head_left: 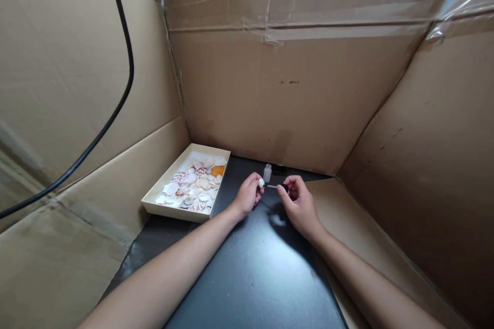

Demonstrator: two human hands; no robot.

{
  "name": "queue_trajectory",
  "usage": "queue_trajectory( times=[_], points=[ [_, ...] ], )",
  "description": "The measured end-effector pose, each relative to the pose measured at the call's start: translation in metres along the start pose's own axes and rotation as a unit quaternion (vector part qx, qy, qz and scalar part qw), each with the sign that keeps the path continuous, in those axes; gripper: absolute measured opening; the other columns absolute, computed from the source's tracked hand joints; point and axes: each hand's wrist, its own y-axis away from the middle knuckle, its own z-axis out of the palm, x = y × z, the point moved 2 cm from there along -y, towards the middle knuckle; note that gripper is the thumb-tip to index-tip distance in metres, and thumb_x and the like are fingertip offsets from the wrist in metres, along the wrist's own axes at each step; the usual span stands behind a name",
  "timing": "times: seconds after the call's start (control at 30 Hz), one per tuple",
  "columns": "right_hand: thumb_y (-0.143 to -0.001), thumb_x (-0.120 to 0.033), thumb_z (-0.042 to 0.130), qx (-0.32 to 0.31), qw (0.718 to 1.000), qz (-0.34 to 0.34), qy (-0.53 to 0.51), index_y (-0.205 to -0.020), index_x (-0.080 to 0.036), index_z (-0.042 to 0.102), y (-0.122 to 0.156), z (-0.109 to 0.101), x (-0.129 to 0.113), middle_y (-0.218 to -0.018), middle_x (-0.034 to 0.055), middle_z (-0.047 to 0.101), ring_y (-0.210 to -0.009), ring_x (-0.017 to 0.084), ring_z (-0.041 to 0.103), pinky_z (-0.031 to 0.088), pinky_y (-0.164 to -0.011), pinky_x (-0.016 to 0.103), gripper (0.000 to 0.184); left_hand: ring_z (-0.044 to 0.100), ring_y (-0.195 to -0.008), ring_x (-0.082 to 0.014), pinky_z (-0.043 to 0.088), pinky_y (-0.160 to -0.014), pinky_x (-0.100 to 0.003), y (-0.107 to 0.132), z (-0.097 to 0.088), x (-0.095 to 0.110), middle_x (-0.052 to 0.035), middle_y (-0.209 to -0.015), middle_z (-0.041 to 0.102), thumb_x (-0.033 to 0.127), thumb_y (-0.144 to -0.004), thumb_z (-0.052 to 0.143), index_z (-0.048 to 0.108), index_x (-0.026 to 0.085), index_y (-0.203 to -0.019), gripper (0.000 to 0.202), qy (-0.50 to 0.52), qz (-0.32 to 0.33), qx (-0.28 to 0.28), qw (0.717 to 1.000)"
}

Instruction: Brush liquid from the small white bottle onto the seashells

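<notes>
My left hand (249, 196) is closed in a pinch on a small white shell (261, 183). Opposite it, my right hand (299, 203) grips the dark cap of a thin applicator brush (271, 186). The brush's slim stem points left, and its tip is at or very close to the shell; whether they touch I cannot tell. Just beyond both hands a small clear bottle (267, 173) stands upright with whitish contents and no cap on its neck. To the left, a shallow cream box (175, 214) holds several shells (193, 180), white, striped and one orange.
The dark tabletop (254, 272) lies under my forearms. Cardboard walls (254, 97) enclose the back and both sides, and a cardboard flap (347, 221) lies along the right. A black cable (129, 61) hangs at the upper left. A small dark object lies behind the bottle.
</notes>
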Motion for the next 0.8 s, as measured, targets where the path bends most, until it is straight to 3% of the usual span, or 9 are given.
queue_trajectory(
  times=[0.1,0.27,0.37,0.57,0.8],
  points=[
    [-0.086,-0.038,0.055,0.014,1.000,-0.007,-0.008,-0.090,-0.022,0.044,0.0007,-0.0021,-0.0012,-0.070,-0.0042,0.044,-0.055,0.011,0.041,0.035,-0.051,0.023,0.020,0.034,-0.035,-0.0044,0.020,-0.035,-0.017,-0.0004,-0.0001,-0.0004,0.0065,-0.057,0.045,0.021,-0.080,0.036,0.040,0.019,-0.073,0.008,-0.010,0.006,-0.002,1.000],
    [-0.085,-0.038,0.056,-0.027,0.999,-0.006,0.023,-0.086,-0.022,0.044,0.0022,-0.0008,-0.0028,-0.065,-0.0049,0.044,-0.052,0.011,0.041,0.034,-0.048,0.022,0.020,0.035,-0.035,-0.0041,0.021,-0.035,-0.017,0.0002,-0.0005,0.0003,0.0062,-0.059,0.048,0.022,-0.080,0.036,0.041,0.019,-0.074,0.009,-0.016,0.006,-0.002,1.000],
    [-0.084,-0.038,0.057,-0.004,0.999,-0.006,0.053,-0.084,-0.022,0.043,0.0020,-0.0024,-0.0038,-0.063,-0.0058,0.043,-0.051,0.010,0.040,0.034,-0.048,0.022,0.021,0.036,-0.035,-0.0039,0.021,-0.035,-0.017,0.0003,-0.0005,0.0004,0.0062,-0.060,0.048,0.024,-0.080,0.039,0.042,0.019,-0.074,0.008,-0.013,0.007,-0.004,1.000],
    [-0.086,-0.036,0.054,-0.028,0.999,-0.026,0.030,-0.092,-0.022,0.047,0.0019,-0.0010,-0.0051,-0.067,-0.0038,0.050,-0.054,0.011,0.044,0.037,-0.050,0.023,0.017,0.036,-0.035,-0.0041,0.021,-0.035,-0.017,0.0001,-0.0004,-0.0002,0.0061,-0.061,0.050,0.024,-0.080,0.038,0.041,0.019,-0.075,0.008,-0.014,0.008,0.002,1.000],
    [-0.086,-0.032,0.054,-0.014,0.997,-0.053,0.046,-0.094,-0.022,0.049,0.0019,-0.0026,-0.0090,-0.066,-0.0040,0.048,-0.055,0.012,0.043,0.036,-0.052,0.023,0.014,0.035,-0.035,-0.0040,0.022,-0.035,-0.017,0.0010,-0.0001,0.0003,0.0059,-0.062,0.049,0.022,-0.080,0.036,0.041,0.019,-0.076,0.008,-0.021,0.016,-0.006,1.000]
  ],
)
